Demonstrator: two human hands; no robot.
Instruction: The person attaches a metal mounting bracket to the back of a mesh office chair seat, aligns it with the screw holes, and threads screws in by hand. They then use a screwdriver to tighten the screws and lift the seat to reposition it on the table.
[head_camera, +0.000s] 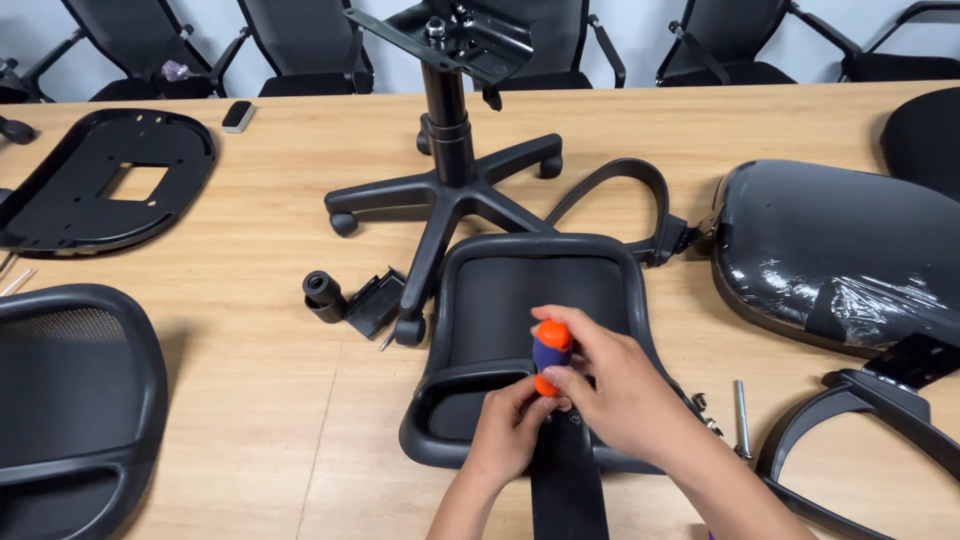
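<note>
At the near edge of the bench (250, 400), the left hand (512, 430) is curled down over the lower bar of a mesh backrest (520, 300), its fingers bent against the flat black bracket (568, 480) that runs off the bottom of the frame; what the fingertips pinch is hidden under the hand. Just right of it and touching it, the right hand (615, 395) is closed around a screwdriver (551, 352) with an orange and purple handle, held upright over that same bar. The shaft and tip are covered by the two hands, so where the tip sits cannot be made out.

Far left, a second backrest (70, 400) is cut off by the edge, with a seat plate (100, 180) beyond it. In the middle a chair base (450, 190) stands with its column up, one caster just beside the backrest. A small black cylinder (323, 293) lies near that caster. To the right lie a long bolt (741, 415), a wrapped seat cushion (830, 250) and an armrest (860, 440), partly out of view.
</note>
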